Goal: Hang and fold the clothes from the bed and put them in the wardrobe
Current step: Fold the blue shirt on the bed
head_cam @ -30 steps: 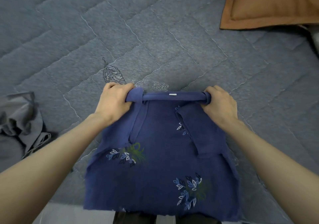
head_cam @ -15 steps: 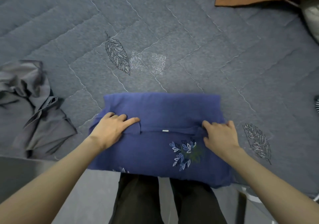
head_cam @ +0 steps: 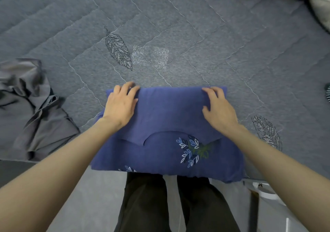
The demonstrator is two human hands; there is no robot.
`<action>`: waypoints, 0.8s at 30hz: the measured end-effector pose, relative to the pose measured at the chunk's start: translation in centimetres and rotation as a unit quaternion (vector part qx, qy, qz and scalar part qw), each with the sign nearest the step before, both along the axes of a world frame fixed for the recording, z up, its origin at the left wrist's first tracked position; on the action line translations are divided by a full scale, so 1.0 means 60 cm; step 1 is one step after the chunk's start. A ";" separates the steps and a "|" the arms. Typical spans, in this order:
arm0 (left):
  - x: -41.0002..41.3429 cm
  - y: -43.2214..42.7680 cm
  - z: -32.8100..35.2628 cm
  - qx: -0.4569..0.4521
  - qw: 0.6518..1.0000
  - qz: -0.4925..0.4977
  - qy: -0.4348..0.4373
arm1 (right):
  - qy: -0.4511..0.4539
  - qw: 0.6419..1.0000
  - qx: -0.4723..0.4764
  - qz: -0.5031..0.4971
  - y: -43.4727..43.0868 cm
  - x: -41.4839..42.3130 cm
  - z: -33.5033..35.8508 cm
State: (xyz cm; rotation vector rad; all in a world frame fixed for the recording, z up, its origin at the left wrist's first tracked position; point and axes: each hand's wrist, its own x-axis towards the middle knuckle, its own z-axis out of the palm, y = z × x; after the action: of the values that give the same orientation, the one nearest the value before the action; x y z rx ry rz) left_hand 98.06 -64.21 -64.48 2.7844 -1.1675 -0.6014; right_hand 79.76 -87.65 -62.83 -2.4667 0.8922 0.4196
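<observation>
Nearly folded: the blue top [head_cam: 166, 122] lies doubled at the near edge of the bed [head_cam: 196, 26].
On its far corners the left hand [head_cam: 121, 105] and right hand [head_cam: 218, 107] press flat, fingers spread; the crumpled grey garment [head_cam: 34, 110] at left is unfolded, and no wardrobe shows.

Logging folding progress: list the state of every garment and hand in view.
Blue garment: folded, flat at the edge of the bed.
Left hand: open, pressing its far left corner.
Right hand: open, pressing its far right corner.
Grey garment: crumpled, unfolded.
</observation>
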 end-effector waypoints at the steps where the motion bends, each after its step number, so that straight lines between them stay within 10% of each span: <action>1: 0.007 -0.007 -0.004 0.020 0.999 0.018 0.020 | 0.003 1.000 0.014 -0.007 -0.005 0.014 -0.008; 13: 0.065 -0.039 -0.001 0.195 0.979 0.012 0.063 | 0.077 0.997 0.011 -0.020 -0.043 0.055 -0.014; 24: 0.182 -0.135 0.065 0.114 0.993 0.001 -0.039 | -0.022 0.996 -0.037 -0.081 -0.139 0.168 0.051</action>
State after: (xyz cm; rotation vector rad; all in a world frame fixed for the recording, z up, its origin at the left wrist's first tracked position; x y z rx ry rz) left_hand 108.97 -72.33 -60.55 3.0244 -1.1792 -0.6724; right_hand 89.83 -96.00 -59.77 -2.4366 1.0967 0.2797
